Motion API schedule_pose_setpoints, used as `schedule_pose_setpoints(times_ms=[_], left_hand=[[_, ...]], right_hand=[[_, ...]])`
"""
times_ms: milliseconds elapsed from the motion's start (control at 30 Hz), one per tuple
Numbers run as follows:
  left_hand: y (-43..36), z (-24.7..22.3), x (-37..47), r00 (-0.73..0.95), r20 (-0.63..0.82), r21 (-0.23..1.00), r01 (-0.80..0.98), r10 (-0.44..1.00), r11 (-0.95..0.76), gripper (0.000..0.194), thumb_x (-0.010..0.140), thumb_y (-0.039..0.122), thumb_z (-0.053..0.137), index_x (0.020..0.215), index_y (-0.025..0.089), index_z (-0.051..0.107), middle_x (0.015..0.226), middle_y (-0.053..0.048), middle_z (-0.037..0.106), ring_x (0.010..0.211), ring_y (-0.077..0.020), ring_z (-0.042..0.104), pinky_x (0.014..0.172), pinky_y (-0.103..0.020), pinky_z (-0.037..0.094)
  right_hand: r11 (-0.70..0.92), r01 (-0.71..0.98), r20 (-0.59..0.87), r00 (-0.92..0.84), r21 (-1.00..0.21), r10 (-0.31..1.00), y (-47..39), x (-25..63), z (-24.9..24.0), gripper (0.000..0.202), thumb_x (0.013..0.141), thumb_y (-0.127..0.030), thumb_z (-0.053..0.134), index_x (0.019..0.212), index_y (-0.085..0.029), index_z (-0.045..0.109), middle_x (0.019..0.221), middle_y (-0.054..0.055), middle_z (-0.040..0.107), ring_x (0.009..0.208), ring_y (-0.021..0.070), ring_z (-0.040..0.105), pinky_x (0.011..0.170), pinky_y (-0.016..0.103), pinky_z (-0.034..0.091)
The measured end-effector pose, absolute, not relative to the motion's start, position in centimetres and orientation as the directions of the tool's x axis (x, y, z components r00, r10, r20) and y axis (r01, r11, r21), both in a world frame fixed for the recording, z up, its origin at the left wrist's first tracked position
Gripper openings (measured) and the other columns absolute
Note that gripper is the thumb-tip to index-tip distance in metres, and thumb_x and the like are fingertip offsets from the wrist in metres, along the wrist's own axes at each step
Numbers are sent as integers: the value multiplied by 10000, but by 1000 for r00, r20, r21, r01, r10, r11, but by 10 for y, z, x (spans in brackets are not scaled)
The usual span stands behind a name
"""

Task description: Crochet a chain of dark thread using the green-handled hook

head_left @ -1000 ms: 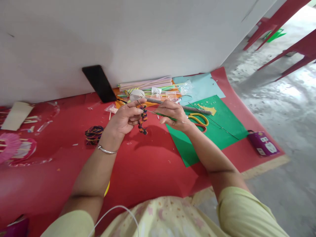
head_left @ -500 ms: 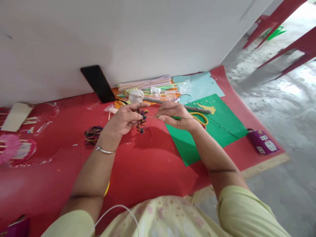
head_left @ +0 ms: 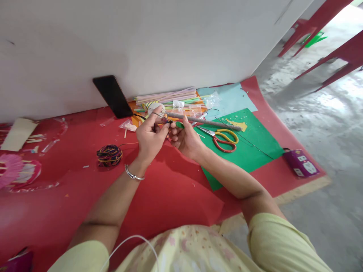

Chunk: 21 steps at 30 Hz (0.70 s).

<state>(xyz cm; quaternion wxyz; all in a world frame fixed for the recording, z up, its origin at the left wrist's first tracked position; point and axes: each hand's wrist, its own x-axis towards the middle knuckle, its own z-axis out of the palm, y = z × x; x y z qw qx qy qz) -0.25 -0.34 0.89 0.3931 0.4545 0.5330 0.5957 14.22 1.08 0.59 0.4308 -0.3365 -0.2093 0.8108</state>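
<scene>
The left hand [head_left: 151, 136] pinches a small piece of dark yarn [head_left: 170, 122] above the red sheet [head_left: 170, 189], while the right hand [head_left: 187, 141], close beside it, grips a green tool [head_left: 179, 124]. The ball of yarn [head_left: 109, 155] lies left of the hands, and scissors [head_left: 213, 135] rest at right.

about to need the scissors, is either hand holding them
No, the scissors lie on the green sheet, held by neither left hand nor right hand.

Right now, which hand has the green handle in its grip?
The right hand: the green handle shows beside its thumb. The left hand wears the silver bangle.
</scene>
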Motion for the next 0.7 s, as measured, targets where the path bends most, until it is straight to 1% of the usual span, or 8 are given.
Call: schedule_pose_setpoints(times_ms=[67,100,233,333,400,467,600,700], left_hand=[[-5,13,0,-280,42,998,-34,959,-53,699,788,177,881,1459,335,766,971,8,778,656,-105,480,546,-212,363],[-5,15,1,-282,13,996,-81,959,-37,723,773,173,885,1467,332,758,933,19,766,631,-99,476,531,-211,349],[-1,21,1,-226,-91,960,-278,970,25,630,704,176,892,1324,261,815,659,93,581,497,-73,390,474,-217,272],[1,17,0,-259,-25,982,-187,966,-25,555,697,160,893,1242,244,836,714,68,642,559,-84,483,503,-210,338],[0,14,1,-310,66,995,-53,948,-87,542,702,133,895,1227,255,840,781,50,691,637,-97,547,539,-200,379],[-1,12,2,-321,108,994,7,941,-112,565,716,114,893,1254,276,837,798,52,698,663,-96,554,555,-189,391],[0,12,0,-261,17,986,-156,965,-60,643,746,130,873,1363,299,803,787,54,701,627,-90,552,559,-186,408],[0,13,0,-280,30,995,-83,960,-55,658,736,111,858,1367,290,805,813,47,724,629,-96,561,566,-196,422]], right_hand=[[-552,-587,-373,-408,-592,833,8,140,10,602,973,-799,712,867,-209,669,700,-49,588,540,84,464,473,212,324],[-554,-594,-369,-413,-584,832,7,140,10,596,976,-796,711,868,-211,667,697,-52,582,535,85,457,468,212,319],[-558,-541,-363,-429,-630,827,10,142,5,601,972,-799,714,863,-208,685,673,-49,580,531,91,465,484,218,350],[-539,-509,-395,-370,-671,841,13,141,0,624,965,-805,717,863,-189,708,668,-41,605,535,82,479,488,213,356],[-521,-539,-409,-322,-662,854,13,140,0,635,951,-820,721,874,-189,708,677,-41,619,533,80,477,473,212,333],[-510,-573,-405,-311,-642,860,11,139,1,637,937,-831,727,883,-197,700,688,-43,627,534,82,477,466,214,322],[-535,-542,-379,-379,-648,844,10,139,2,647,923,-841,735,857,-199,687,680,-46,612,541,85,478,489,219,349],[-535,-507,-401,-356,-676,844,10,139,3,657,918,-846,737,852,-193,691,672,-43,600,545,86,477,485,225,329]])
